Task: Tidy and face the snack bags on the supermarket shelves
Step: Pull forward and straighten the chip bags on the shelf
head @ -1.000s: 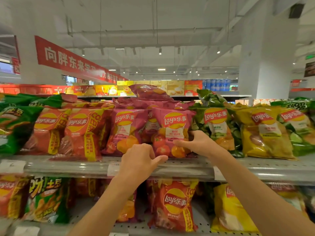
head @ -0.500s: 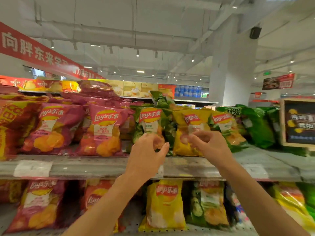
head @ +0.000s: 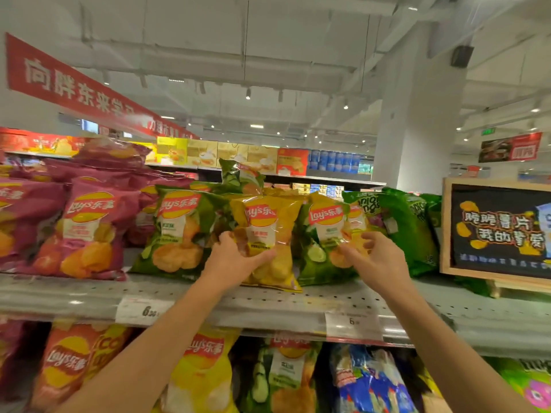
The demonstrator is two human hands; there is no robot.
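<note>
My left grip clasps the glossy yellow crisp bag; right grip, at three o'clock, spread loose: I risk toppling the green cucumber-flavour bag.

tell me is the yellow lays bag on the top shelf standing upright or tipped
Tipped. The yellow bag leans left with its bottom edge askew on the shelf, gripped by the left hand.

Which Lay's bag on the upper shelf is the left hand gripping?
The yellow Lay's bag, between two green ones; the left hand grips its lower left edge.
</note>
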